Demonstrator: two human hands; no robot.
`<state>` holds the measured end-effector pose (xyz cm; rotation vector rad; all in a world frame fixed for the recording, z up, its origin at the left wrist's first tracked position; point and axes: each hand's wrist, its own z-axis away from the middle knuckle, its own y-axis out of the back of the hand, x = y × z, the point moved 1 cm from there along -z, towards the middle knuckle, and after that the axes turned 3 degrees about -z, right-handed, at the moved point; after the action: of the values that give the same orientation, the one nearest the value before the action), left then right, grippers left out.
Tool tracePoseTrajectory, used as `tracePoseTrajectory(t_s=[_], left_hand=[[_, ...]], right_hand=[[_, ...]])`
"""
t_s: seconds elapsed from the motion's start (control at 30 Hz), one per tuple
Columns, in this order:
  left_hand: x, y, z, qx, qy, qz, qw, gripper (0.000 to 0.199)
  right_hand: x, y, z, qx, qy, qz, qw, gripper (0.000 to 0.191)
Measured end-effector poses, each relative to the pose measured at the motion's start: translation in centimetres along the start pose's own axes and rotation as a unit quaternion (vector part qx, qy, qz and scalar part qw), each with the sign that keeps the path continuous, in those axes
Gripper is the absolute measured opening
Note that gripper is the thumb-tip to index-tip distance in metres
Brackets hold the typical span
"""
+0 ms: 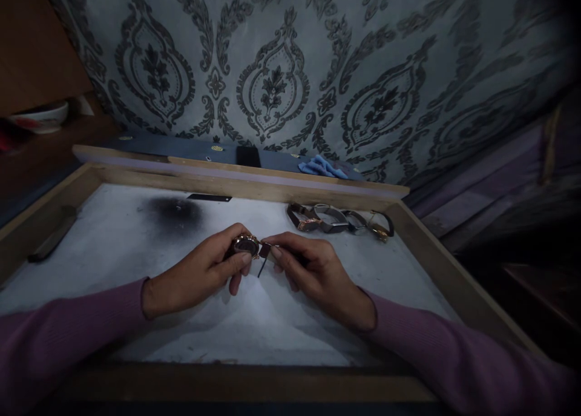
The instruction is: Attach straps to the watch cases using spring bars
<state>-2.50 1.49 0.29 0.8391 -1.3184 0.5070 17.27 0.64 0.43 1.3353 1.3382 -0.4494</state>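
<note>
Near the middle of the white-bottomed wooden tray point(236, 343), my left hand point(206, 267) is closed around a round watch point(246, 244) with a gold-coloured rim and dark face. My right hand point(315, 270) pinches a short dark brown strap piece point(265, 250) close to the right edge of the watch. A thin dark strip point(262, 267) hangs down just below the strap piece; what it belongs to is unclear. The fingertips of both hands are a small gap apart.
Several watches point(333, 218) lie in a row at the tray's back right. A flat black strip point(209, 197) lies at the back, a dark long object point(53, 237) at the left. Beyond the rim are a black phone-like object point(247, 157) and a blue cloth point(323, 166).
</note>
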Motion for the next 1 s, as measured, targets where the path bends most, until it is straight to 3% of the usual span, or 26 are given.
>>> tracePoseTrajectory(t_s=[0.43, 0.77, 1.0], left_hand=[[-0.02, 0.03, 0.04, 0.001, -0.003, 0.014, 1.000, 0.012], [-0.04, -0.18, -0.05, -0.012, 0.033, 0.043, 0.998, 0.012], [-0.03, -0.14, -0.28, -0.004, 0.000, 0.040, 0.999, 0.009]], right_hand=[[-0.40, -0.13, 0.02, 0.000, 0.039, 0.044, 0.998, 0.021], [-0.03, -0.28, 0.08, 0.000, 0.043, 0.022, 0.999, 0.021], [-0.14, -0.06, -0.07, 0.006, 0.032, 0.024, 0.999, 0.022]])
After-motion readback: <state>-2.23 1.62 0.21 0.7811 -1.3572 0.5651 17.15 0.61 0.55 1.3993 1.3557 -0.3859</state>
